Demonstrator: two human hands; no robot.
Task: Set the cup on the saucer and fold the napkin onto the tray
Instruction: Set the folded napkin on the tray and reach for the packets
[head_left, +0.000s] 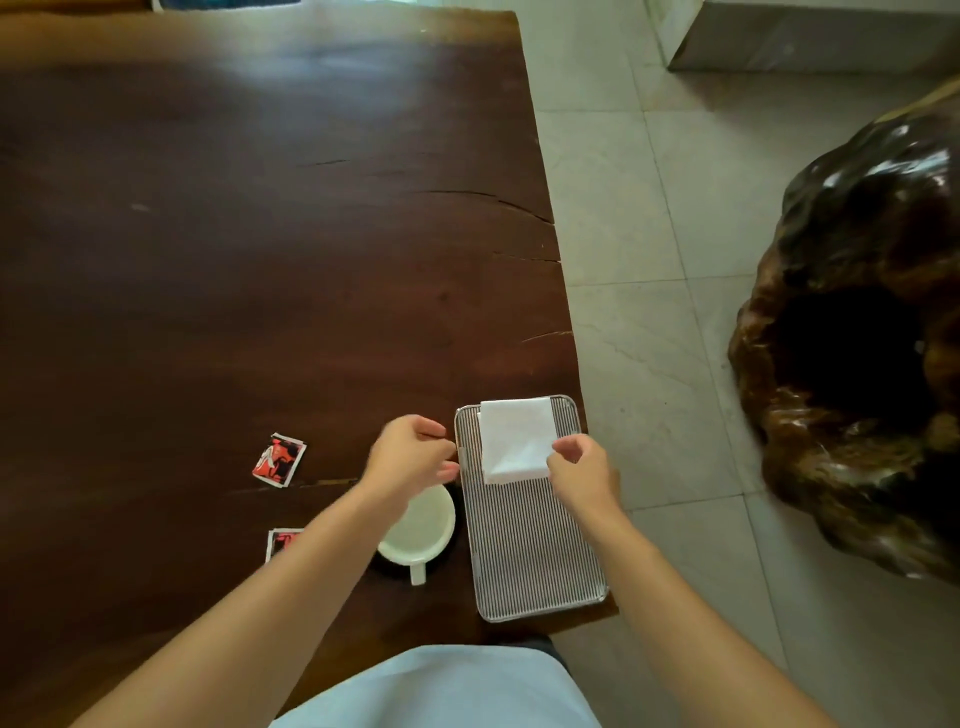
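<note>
Table (260, 234): dark wood slab, cracked.
Near right corner: ribbed metal tray (530, 551), with a dark saucer (459, 506) just left of it.
Left: two red packets (279, 460) (283, 540).

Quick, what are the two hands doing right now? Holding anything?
Left hand: fingers curled, nothing in its grip.
Right hand: pinches the edge of the napkin lying on the tray.
</note>
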